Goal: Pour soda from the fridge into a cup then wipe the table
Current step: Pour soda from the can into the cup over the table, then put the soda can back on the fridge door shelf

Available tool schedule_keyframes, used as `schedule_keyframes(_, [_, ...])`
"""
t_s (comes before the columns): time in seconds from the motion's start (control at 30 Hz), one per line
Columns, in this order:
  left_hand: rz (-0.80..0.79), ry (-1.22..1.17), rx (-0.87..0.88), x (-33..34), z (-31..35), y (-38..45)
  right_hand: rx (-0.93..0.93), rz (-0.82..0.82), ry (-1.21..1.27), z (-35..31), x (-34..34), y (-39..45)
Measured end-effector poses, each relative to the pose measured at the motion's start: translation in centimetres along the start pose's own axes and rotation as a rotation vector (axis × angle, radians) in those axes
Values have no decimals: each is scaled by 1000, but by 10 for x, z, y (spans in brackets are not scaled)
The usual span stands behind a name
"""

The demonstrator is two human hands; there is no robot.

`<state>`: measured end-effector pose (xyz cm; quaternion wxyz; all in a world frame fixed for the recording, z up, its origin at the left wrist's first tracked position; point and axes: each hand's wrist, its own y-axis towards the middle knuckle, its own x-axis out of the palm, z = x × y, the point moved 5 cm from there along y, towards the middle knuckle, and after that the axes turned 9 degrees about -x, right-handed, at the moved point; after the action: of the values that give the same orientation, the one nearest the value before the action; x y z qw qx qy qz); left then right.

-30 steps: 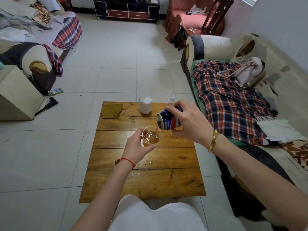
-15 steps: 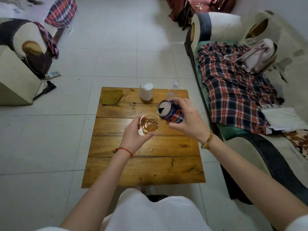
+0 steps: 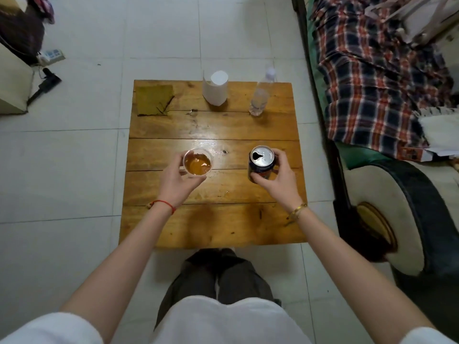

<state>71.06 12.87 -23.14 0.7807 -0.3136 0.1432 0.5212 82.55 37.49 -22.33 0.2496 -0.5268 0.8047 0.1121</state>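
left hand (image 3: pixel 176 182) holding cup (image 3: pixel 197 162), right hand (image 3: pixel 277 179) gripping upright can (image 3: pixel 261 163)

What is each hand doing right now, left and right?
Left hand: holds the clear plastic cup of amber soda, fingers curled round it.
Right hand: grips the upright, opened dark blue soda can.

Upright opened can (image 3: pixel 261 163); amber-filled clear cup (image 3: pixel 197 162).

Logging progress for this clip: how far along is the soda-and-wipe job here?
Pouring looks done: the cup holds amber soda and the opened can is upright. In hand: the left hand grips the cup and the right hand the can, above the table. Left: wiping; the cloth lies untouched at the far corner.
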Motion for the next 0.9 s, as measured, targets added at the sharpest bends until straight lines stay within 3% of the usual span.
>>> schedule_keyframes(0.17, [-12, -56, -90, 42, -55, 18, 136, -19, 49, 80, 41, -2])
schedule_keyframes(0.4, [-12, -96, -186, 94, -135, 45, 184, 4, 39, 161, 85, -3])
schedule_keyframes(0.9, [7, -135, -190, 128, -170, 51, 128, 59, 28, 188, 97, -12])
